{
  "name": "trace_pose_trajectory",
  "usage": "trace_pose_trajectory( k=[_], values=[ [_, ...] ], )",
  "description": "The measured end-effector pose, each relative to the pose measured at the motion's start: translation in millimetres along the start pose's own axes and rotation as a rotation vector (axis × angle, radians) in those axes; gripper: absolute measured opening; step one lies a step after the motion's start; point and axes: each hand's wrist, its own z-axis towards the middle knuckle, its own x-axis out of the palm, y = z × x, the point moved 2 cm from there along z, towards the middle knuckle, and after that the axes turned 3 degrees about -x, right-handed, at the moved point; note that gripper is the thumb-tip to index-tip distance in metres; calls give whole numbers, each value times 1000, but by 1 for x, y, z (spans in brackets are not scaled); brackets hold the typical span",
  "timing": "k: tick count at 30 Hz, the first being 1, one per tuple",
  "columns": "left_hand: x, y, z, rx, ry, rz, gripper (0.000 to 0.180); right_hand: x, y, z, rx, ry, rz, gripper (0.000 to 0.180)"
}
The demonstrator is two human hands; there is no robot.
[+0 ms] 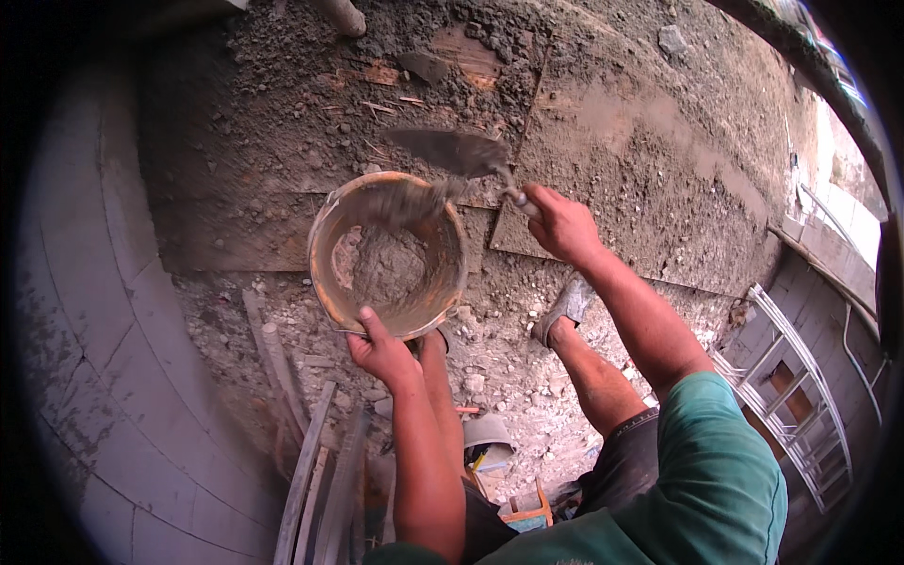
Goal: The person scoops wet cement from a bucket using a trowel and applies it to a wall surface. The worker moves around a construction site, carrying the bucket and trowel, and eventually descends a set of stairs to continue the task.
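My left hand (384,353) is closed on the near rim of a round bucket (446,259), tilted so that its mouth shows. Wet grey mortar (386,268) lies at the bottom of the bucket. In my right hand (563,226) is the handle of a trowel (452,151), its dark blade pointing left beyond the far rim. A blurred grey streak of mortar (405,202) shows below the blade, across the far part of the bucket's mouth; whether it is falling in cannot be told.
Mortar-covered boards (640,188) lie ahead on the ground. A grey block wall (113,377) runs along the left, with wooden planks (306,480) beside it. At the right leans a metal ladder (800,395). Rubble (508,377) and a grey container (490,433) are near my feet.
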Motion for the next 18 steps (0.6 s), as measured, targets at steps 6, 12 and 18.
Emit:
trace_pose_trajectory(
  k=[6, 12, 18],
  values=[
    [5, -5, -6, 33, 11, -40, 31, 15, -34, 57, 656, -256, 232, 46],
    [0, 1, -6, 55, 19, -33, 30, 47, 7, 147, 492, -237, 222, 42],
    [-3, 0, -3, 74, 3, -39, 31, 27, -9, 135, 514, -345, 278, 37]
  ],
)
